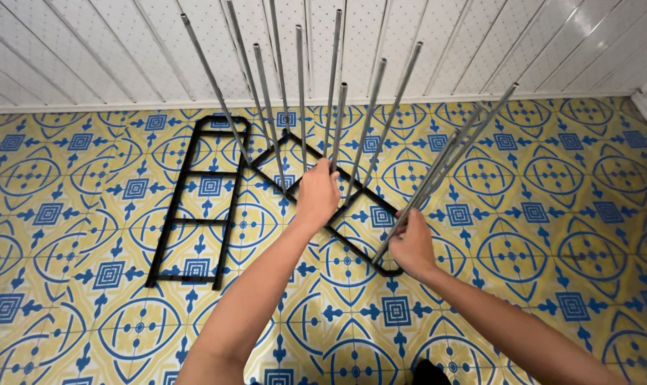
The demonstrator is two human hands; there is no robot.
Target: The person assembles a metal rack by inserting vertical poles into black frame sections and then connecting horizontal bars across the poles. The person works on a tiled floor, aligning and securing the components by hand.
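The left hand (317, 194) is closing around a metal rod (335, 128) standing in the black frame (352, 207) at centre; the right hand (411, 244), at four o'clock, is pinching another rod (444, 167). A second black frame (195, 207) is lying on the tiled floor (551, 214) at nine o'clock.

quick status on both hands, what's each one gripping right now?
Left hand: closed on an upright metal rod standing in the black frame.
Right hand: closed around the base of leaning metal rods.

head camera looks steeply down, close above the tiled floor (551, 285) and wall.
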